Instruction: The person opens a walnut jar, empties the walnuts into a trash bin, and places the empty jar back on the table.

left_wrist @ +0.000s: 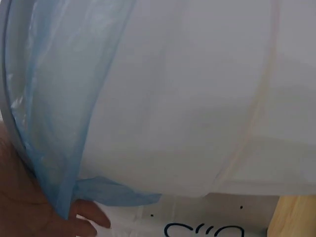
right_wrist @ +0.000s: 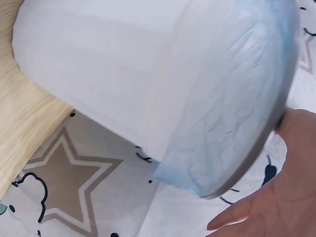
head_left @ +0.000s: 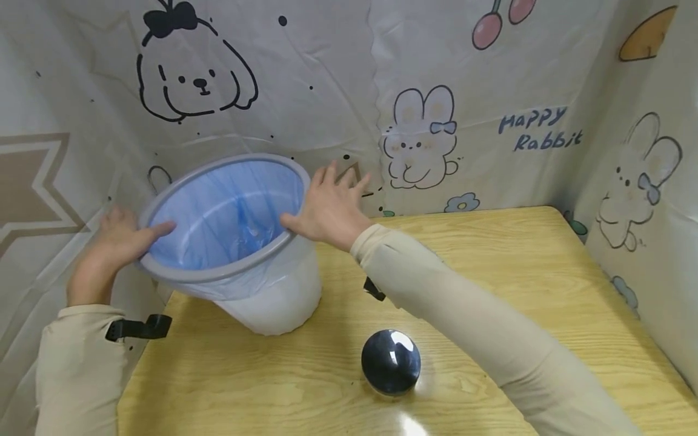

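From the head view, a white plastic waste bin (head_left: 272, 297) sits tilted toward the viewer at the back left corner of a light wooden counter (head_left: 491, 303). A grey ring rim (head_left: 218, 275) clamps a blue bin liner (head_left: 229, 212) inside it. The left hand (head_left: 111, 242) presses the rim's left side with spread fingers, thumb over the edge. The right hand (head_left: 327, 209) rests on the rim's right side, fingers fanned, thumb hooked inside. A dark, shiny round lid (head_left: 391, 361) lies on the counter, near the bin's base. A cartoon-printed sheet (head_left: 463, 121) hangs behind.

From the left wrist, the bin's white wall (left_wrist: 197, 98) fills the frame, the blue liner's edge (left_wrist: 54, 123) draped outside, fingers (left_wrist: 89, 215) underneath.

From the right wrist, the bin (right_wrist: 108, 64) hangs past the counter edge (right_wrist: 24, 128), and an open palm (right_wrist: 281, 197) braces the grey rim (right_wrist: 256, 158).
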Available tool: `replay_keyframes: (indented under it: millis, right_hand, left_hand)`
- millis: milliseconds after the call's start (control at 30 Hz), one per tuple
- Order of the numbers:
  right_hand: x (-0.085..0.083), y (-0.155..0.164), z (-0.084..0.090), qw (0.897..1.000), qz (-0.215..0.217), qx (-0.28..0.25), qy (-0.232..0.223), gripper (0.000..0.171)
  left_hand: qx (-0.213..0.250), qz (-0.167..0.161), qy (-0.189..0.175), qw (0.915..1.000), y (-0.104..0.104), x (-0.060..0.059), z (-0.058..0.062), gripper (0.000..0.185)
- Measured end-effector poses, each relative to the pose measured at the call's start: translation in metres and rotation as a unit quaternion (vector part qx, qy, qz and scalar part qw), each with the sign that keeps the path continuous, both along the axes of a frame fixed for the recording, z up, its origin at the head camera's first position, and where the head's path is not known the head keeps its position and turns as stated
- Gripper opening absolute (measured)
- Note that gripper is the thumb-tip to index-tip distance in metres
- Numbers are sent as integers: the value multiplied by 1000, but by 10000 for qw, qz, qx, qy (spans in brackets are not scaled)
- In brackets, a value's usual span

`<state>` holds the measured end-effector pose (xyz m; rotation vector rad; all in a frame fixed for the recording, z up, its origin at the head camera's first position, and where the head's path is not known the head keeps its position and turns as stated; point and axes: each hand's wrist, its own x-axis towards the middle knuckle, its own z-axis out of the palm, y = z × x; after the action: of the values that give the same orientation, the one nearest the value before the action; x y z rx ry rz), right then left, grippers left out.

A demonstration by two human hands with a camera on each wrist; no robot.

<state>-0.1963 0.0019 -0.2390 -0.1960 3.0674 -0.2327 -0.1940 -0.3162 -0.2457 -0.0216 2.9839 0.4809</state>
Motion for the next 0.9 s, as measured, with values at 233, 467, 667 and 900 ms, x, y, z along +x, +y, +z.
replay_keyframes:
  millis: [233, 467, 667, 900]
  right_hand:
    - [-8, 3, -8, 9994, -104, 68, -318, 106]
    - [-9, 4, -11, 9993, 37, -20, -383, 101]
    - [-11, 5, -11, 9983, 137, -179, -532, 99]
    - [-12, 10, -11, 9972, 193, -340, -634, 99]
  left_hand:
    - [-330, -100, -40, 9994, 0, -1, 1, 98]
    - [-509, 6, -72, 9987, 0, 2, 2, 100]
    - [-535, 109, -116, 9984, 3, 3, 2, 101]
    - [-430, 110, -113, 9989, 4, -1, 2, 102]
